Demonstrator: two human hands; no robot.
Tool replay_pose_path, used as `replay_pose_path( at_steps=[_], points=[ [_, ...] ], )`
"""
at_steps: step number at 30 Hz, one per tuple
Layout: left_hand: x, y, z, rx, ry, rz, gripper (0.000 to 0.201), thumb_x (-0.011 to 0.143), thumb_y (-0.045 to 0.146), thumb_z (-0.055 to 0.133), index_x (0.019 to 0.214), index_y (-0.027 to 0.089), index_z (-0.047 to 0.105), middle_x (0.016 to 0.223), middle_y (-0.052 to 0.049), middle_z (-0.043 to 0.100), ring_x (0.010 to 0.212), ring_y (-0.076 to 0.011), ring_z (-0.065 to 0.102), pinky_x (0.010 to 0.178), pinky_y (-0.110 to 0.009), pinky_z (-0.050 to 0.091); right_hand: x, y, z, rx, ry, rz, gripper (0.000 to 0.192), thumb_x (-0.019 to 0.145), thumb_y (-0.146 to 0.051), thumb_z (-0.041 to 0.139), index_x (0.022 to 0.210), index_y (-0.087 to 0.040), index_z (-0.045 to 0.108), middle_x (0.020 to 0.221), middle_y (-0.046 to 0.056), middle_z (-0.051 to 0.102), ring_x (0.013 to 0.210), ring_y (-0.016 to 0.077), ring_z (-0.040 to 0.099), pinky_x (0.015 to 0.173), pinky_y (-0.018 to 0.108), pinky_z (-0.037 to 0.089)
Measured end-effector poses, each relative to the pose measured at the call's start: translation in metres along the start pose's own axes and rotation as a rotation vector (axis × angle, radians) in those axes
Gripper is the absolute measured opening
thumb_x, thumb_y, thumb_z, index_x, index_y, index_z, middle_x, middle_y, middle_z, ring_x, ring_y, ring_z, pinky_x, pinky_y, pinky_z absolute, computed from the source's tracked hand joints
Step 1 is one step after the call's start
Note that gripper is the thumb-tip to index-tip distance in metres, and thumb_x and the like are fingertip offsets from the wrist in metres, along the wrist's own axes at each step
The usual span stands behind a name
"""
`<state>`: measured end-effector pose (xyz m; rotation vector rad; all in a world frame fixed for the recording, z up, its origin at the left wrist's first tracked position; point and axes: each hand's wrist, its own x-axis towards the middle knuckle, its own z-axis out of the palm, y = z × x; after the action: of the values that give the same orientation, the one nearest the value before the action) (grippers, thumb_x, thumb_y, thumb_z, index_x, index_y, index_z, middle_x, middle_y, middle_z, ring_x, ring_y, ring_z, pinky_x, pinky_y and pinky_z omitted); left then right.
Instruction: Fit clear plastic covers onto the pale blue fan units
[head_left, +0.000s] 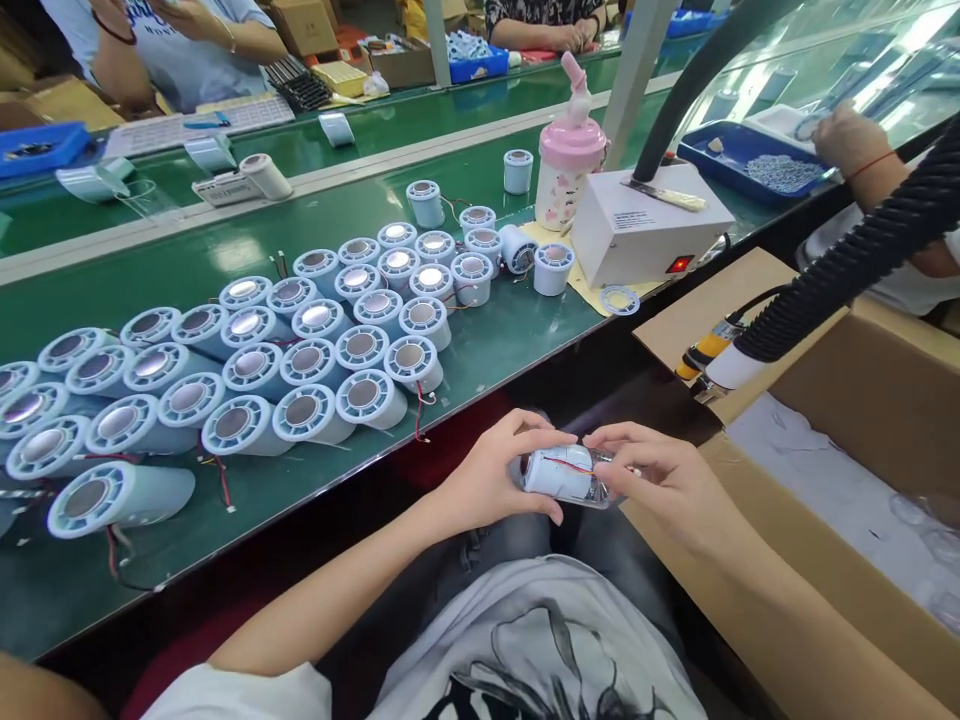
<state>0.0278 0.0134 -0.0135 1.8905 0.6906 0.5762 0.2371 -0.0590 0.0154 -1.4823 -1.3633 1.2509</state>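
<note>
The left hand [502,468] is wrapped around a light-blue cylinder [551,475]; the right hand [667,480] has its fingers closed on the right end of its clear sleeve [599,492]. Both are over the lap, outside the bench's [506,345] near edge. Matching cylinders [306,362] crowd its left part; a green gap separates their front rows from the white box [637,225]. An open carton [795,545] stands beside the right forearm.

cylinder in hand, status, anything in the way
Left hand grips cylinder. Right hand at its other end. Ribbed hose to the right, touching neither hand.
</note>
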Motion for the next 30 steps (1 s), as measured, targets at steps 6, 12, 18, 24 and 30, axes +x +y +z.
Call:
replay_pose_path(
  at_steps=[6,12,18,24,30],
  points=[
    [-0.005,0.003,0.004,-0.394,-0.132,-0.169,0.073,0.065,0.028,0.083,0.131,0.021,0.053,0.123,-0.011,0.061,0.109,-0.0248,0.061,0.093,-0.037,0.051,0.004,0.006,-0.004,0.309,0.025,0.113,0.022,0.076,-0.039,0.074,0.062,-0.022,0.073,0.104,0.008,0.071,0.100,0.0265,0.066,0.067,0.030,0.059],
    [-0.012,0.012,0.005,-0.707,-0.029,-0.352,0.063,0.070,0.026,0.079,0.127,0.022,0.053,0.111,-0.007,0.063,0.089,-0.0176,0.064,0.075,-0.030,0.057,-0.008,0.012,-0.005,-0.194,-0.061,-0.298,0.039,0.077,-0.021,0.075,0.114,-0.030,0.067,0.137,0.005,0.055,0.123,0.0282,0.055,0.101,0.044,0.049],
    [-0.016,0.016,-0.002,-0.564,-0.122,-0.277,0.077,0.068,0.031,0.081,0.137,0.025,0.048,0.119,-0.009,0.062,0.097,-0.0216,0.064,0.077,-0.030,0.055,-0.016,0.017,-0.007,-0.322,-0.100,-0.370,0.044,0.084,-0.029,0.071,0.124,-0.033,0.053,0.132,0.004,0.059,0.110,0.0220,0.063,0.090,0.034,0.054],
    [-0.019,0.022,-0.006,-0.418,-0.127,-0.119,0.079,0.065,0.021,0.083,0.136,0.028,0.050,0.135,-0.010,0.055,0.118,-0.0260,0.057,0.095,-0.035,0.051,-0.019,0.018,-0.008,-0.104,-0.146,-0.251,0.044,0.084,-0.030,0.072,0.123,-0.038,0.054,0.128,-0.002,0.059,0.111,0.0185,0.060,0.095,0.029,0.052],
    [-0.020,0.025,-0.008,-0.370,-0.138,-0.032,0.078,0.065,0.018,0.083,0.135,0.029,0.050,0.137,-0.009,0.054,0.124,-0.0265,0.054,0.098,-0.036,0.050,-0.021,0.013,-0.008,0.063,-0.177,-0.131,0.036,0.084,-0.029,0.072,0.117,-0.038,0.058,0.121,-0.003,0.058,0.106,0.0157,0.059,0.093,0.025,0.052]
  ],
)
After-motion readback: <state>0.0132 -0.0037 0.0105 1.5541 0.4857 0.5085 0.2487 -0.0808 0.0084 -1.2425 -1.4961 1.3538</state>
